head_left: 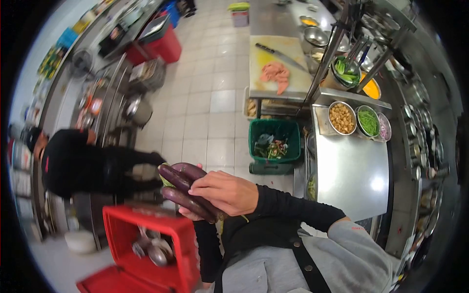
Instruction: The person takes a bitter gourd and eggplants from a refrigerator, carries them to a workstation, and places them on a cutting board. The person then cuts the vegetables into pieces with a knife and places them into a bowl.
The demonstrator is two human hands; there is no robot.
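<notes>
A bunch of dark purple eggplants (177, 177) is held in front of my body, above the floor. My right hand (227, 194) lies over them from the right, its fingers bent and pressed against their skins. From beneath, my left hand (186, 213) supports the bunch, and only part of it shows under the lower eggplant. At least three eggplants are visible, lying close together and pointing left. A bit of green shows between them near their left ends.
A green bin (274, 161) with scraps stands ahead. At right, a steel counter (351, 176) carries bowls of food. Beyond, a cutting board (261, 53) holds a knife (281, 57) and pink meat (276, 75). An open red container (185, 244) and another person (68, 161) are at left.
</notes>
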